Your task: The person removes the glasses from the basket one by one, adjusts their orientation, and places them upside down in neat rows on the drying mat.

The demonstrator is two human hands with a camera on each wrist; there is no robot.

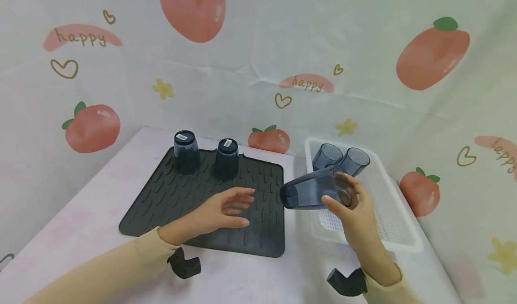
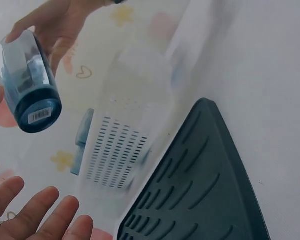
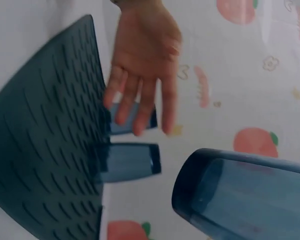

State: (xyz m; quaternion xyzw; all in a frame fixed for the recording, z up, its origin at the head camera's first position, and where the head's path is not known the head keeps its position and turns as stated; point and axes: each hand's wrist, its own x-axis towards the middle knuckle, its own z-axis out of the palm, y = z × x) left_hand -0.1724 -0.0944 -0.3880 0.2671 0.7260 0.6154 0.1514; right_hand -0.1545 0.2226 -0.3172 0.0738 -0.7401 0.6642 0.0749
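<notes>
Fruit-printed cloth (image 1: pixel 242 48) hung behind a pale table (image 1: pixel 254 279), where a black mat (image 1: pixel 264 232) lay with a white basket (image 1: pixel 397 212) just to its right. Over the mat the left hand (image 1: pixel 220 210) hovered, fingers loosely extended, holding nothing, while beside the mat's right edge the right hand (image 1: pixel 357 219) grasped a tilted glass (image 1: pixel 308 193) near its rim, base toward the mat; two tumblers (image 1: pixel 227 162) stood upturned near the mat's back edge. Held by one end, the glass might slip or strike that right edge, though the mat's right side offered open room.
</notes>
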